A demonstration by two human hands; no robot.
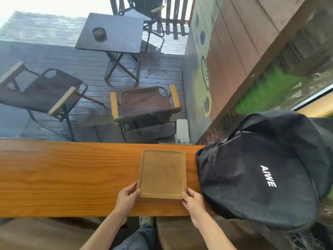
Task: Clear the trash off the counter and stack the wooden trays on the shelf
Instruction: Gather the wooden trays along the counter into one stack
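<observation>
Both hands grip the near corners of a wooden tray [162, 173] — left hand [127, 196] at its left corner, right hand [193, 202] at its right, fingers curled round the edge. It lies flat on the long wooden counter [63, 177]. Just beside it sits a black backpack [261, 170], its far side cut off. Beyond the glass, a small dark table [115, 32] carries something round — hard to make out.

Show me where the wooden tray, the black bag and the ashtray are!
wooden tray [162, 173]: head view, middle of its flat bottom.
black bag [252, 177]: head view, front panel beside the white lettering.
ashtray [99, 33]: head view, its dark bowl.
</observation>
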